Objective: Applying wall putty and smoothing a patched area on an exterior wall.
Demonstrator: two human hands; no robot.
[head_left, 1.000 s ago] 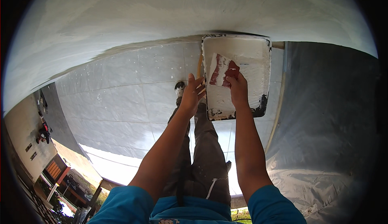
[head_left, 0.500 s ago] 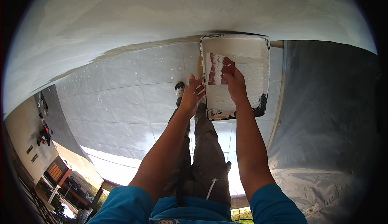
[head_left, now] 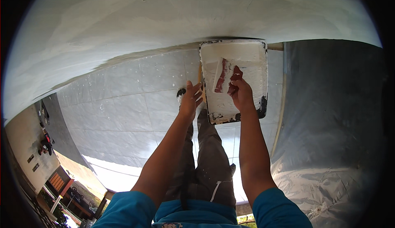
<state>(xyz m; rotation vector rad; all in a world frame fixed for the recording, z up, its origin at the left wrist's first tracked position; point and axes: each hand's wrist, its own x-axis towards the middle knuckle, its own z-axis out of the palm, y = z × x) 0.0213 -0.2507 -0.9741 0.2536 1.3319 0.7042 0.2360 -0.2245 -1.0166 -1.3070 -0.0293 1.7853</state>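
My right hand pinches a dark red putty spreader by its grip. White paste coats much of the spreader's blade, which is over the inside of a paint tray. The tray has a black rim and is smeared with white paste; its far end is close to the grey wall. Beside the tray's left edge, my left hand is open, thumb up and fingers spread toward the rim. Whether those fingertips touch the tray I cannot tell.
The grey wall curves across the top. Pale floor tiles carry white spatters. A dark sheet covers the right side, wrinkled near the bottom. A thin orange-yellow strip shows along the tray's left side. My shoe is below.
In the view, the tray has shifted slightly left and down. The spreader has tilted over the tray in my right hand. My left hand has moved a little left and down.
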